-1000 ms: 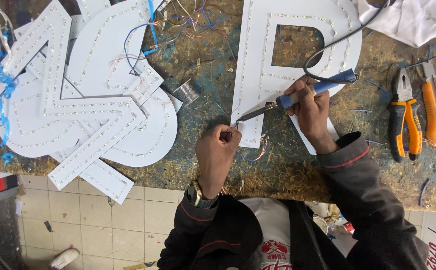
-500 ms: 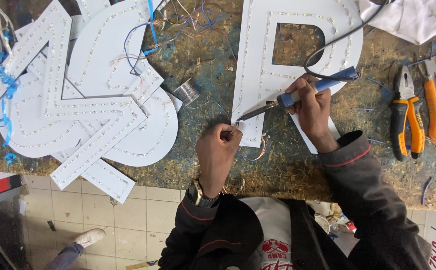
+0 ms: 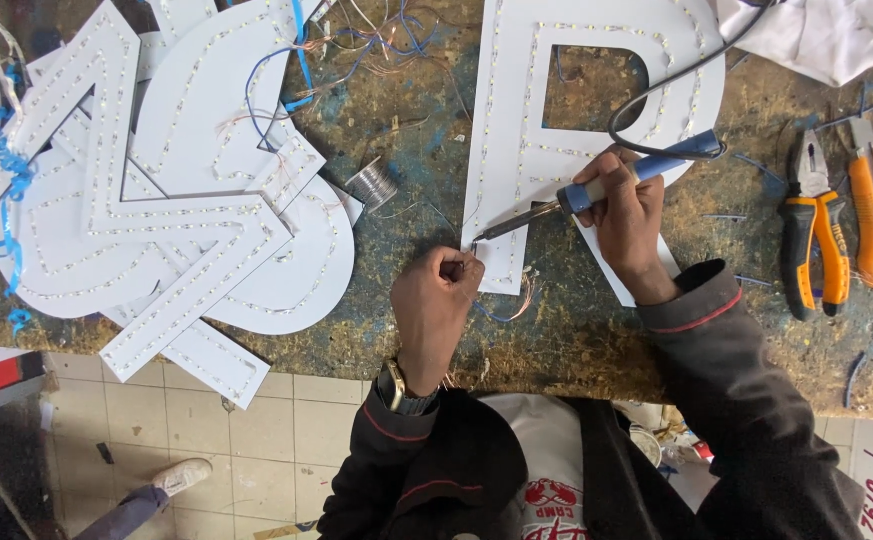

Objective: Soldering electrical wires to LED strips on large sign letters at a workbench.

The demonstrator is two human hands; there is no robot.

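Between the two sets of fingers, at the lower left foot of the big white letter panel (image 3: 516, 150), the work comes together on the bench (image 3: 406, 230). The right hand (image 3: 628, 215) grips a soldering iron (image 3: 606, 190) by its blue handle, fingers (image 3: 596, 178) curled tight round it like a thick pen, the metal tip slanting down-left to the panel's corner. That iron looks light and stiff; the blue grip is the only safe hold, since the bare shaft ahead of the fingers is likely hot, and its black cord (image 3: 656, 90) looping back over the panel may tug. The left hand (image 3: 436, 300) is bunched, fingertips (image 3: 464, 266) pressed together in a pinch at the panel's edge just short of the iron's tip; what they nip is too fine to make out, probably thin wire or solder, soft and easily bent. The panel seems a thin, rigid sheet, light but easily marred along its rows of small lights. Left of the pinching fingers sits a solder spool (image 3: 370, 184); right of the gripping fingers lie orange-handled pliers (image 3: 816, 240).
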